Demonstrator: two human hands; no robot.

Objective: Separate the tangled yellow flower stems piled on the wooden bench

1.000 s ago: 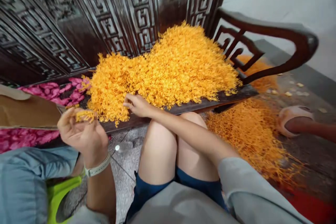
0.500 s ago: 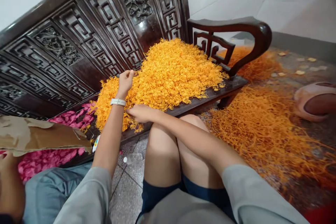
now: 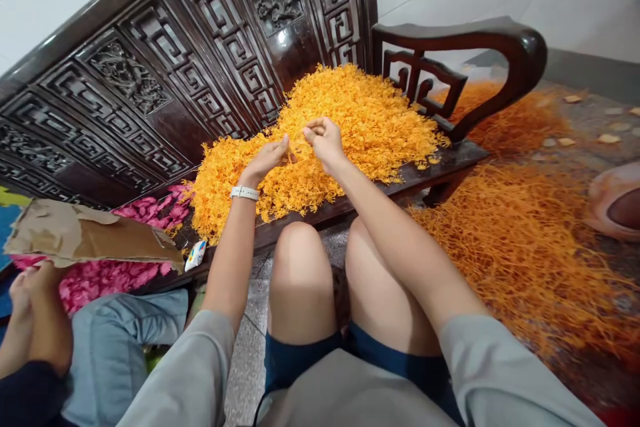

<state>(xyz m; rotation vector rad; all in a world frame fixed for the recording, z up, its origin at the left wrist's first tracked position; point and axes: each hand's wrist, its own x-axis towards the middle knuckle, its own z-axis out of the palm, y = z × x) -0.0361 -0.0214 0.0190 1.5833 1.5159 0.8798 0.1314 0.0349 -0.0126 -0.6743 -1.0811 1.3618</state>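
A heap of small yellow artificial flowers (image 3: 360, 113) lies on the dark wooden bench (image 3: 280, 227) in front of me. My left hand (image 3: 269, 159), a white band on its wrist, is over the left part of the heap, its thumb and fingers pinched together. A bit of yellow flower shows at its fingertips. Just to the right, my right hand (image 3: 326, 143) is raised over the heap, thumb and forefinger closed. The two hands face each other with a small gap. Whatever my right fingertips hold blends into the yellow behind.
Loose orange strands (image 3: 505, 247) cover the floor on the right, beside the curved armrest (image 3: 525, 53). At left are pink petals (image 3: 110, 283), a torn cardboard piece (image 3: 100, 233) and a small white packet (image 3: 196, 255). A co-worker's hands (image 3: 27, 287) are at the far left.
My right hand has risen from the bench's front edge to the middle of the heap. My left hand has shifted right. My knees are further apart, and the view has turned slightly left.
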